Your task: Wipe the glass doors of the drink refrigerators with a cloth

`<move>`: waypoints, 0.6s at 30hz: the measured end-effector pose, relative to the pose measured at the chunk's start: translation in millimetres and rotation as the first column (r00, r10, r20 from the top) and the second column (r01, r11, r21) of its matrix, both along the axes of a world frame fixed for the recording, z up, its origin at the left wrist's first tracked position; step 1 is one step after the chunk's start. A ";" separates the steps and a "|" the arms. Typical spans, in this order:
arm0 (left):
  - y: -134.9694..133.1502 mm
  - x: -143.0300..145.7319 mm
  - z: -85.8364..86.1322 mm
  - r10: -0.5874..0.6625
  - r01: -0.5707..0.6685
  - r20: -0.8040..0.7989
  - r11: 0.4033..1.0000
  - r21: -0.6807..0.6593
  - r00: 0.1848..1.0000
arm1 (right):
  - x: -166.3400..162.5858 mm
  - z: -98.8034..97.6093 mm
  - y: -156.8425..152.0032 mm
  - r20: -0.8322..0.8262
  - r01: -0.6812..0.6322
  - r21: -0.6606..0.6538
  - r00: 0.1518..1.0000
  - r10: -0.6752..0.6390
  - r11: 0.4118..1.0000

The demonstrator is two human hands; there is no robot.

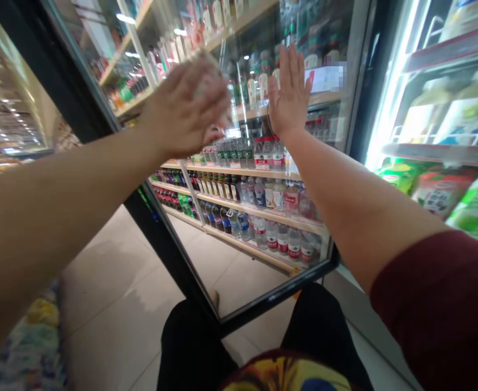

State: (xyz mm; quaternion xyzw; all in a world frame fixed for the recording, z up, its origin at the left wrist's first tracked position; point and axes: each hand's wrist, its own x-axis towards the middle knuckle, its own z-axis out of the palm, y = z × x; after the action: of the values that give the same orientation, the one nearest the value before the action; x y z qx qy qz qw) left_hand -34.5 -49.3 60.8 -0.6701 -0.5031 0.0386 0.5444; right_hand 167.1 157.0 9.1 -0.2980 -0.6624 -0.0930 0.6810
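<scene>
A black-framed glass cooler door stands swung open in front of me. My left hand is over the upper part of the pane, smeared by motion. Under its fingers shows a pale, crumpled piece of cloth, mostly hidden by the hand and blurred. My right hand lies flat against the glass near the hinge side, fingers stretched upward, holding nothing.
To the right, the lit cooler holds bottles and green and red packs. Through the pane, wooden shelves carry several rows of bottles. My knees flank the door's lower corner. Blurred colourful goods sit at lower left beside the tiled floor.
</scene>
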 end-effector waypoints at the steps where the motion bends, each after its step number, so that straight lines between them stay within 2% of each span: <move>1: -1.2 -0.6 -0.4 -0.002 0.000 -0.030 0.997 -0.080 1.000 | -0.3 -0.2 0.2 -0.004 0.000 0.001 1.000 0.000 1.000; 2: -3.2 -0.9 2.2 0.017 -0.018 -0.014 0.996 -0.088 1.000 | -0.4 -0.3 0.1 -0.008 0.004 0.001 1.000 -0.004 1.000; 3: -5.6 -0.6 6.7 0.047 -0.046 0.047 0.999 -0.022 0.998 | -0.4 -0.5 -0.3 -0.006 0.014 -0.006 1.000 -0.014 1.000; 5: -9.3 3.4 13.9 0.059 -0.116 0.244 0.968 0.222 0.968 | -0.3 -0.6 -1.4 0.016 0.042 -0.023 0.999 -0.041 0.999; 7: -7.6 12.7 7.2 -0.014 -0.133 0.381 0.926 0.355 0.924 | -0.3 -0.8 -2.1 0.032 0.069 -0.023 0.997 -0.069 0.997; 8: -4.4 18.5 -3.1 -0.052 -0.104 0.405 0.930 0.354 0.913 | -0.4 -0.8 -2.2 0.037 0.083 -0.016 0.996 -0.082 0.996; 9: 0.1 24.1 -16.9 -0.082 -0.052 0.407 0.950 0.309 0.910 | -0.5 -0.9 -2.2 0.039 0.093 -0.003 0.995 -0.093 0.996; 11: 10.1 31.0 -45.9 -0.088 0.061 0.318 0.994 0.094 0.944 | -0.4 -1.1 -2.3 0.044 0.112 0.015 0.993 -0.113 0.994; 13: 16.6 28.0 -60.4 -0.080 0.104 0.145 0.981 -0.164 0.986 | 0.1 -1.5 -3.1 0.044 0.126 0.013 0.991 -0.127 0.992; 14: 17.1 22.6 -58.2 -0.082 0.098 0.079 0.969 -0.226 0.994 | 0.4 -1.7 -3.7 0.044 0.129 0.011 0.991 -0.129 0.992; 15: 15.8 15.2 -50.0 -0.079 0.089 0.050 0.971 -0.221 0.996 | 0.8 -1.9 -4.5 0.043 0.127 0.012 0.991 -0.127 0.992; 16: 13.0 6.9 -37.4 -0.073 0.082 0.065 0.987 -0.138 0.995 | 1.0 -2.2 -5.1 0.040 0.119 0.013 0.992 -0.120 0.993; 18: 5.0 -8.9 -9.6 -0.054 0.026 0.170 0.987 0.161 0.984 | 1.1 -2.5 -5.7 0.026 0.094 0.016 0.995 -0.094 0.995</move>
State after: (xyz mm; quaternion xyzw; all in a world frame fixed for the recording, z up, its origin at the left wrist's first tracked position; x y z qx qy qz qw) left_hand -43.4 -44.3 51.2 -0.6355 -0.5366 -0.0710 0.5506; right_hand 168.2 151.3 6.5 -0.3225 -0.6561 -0.1338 0.6690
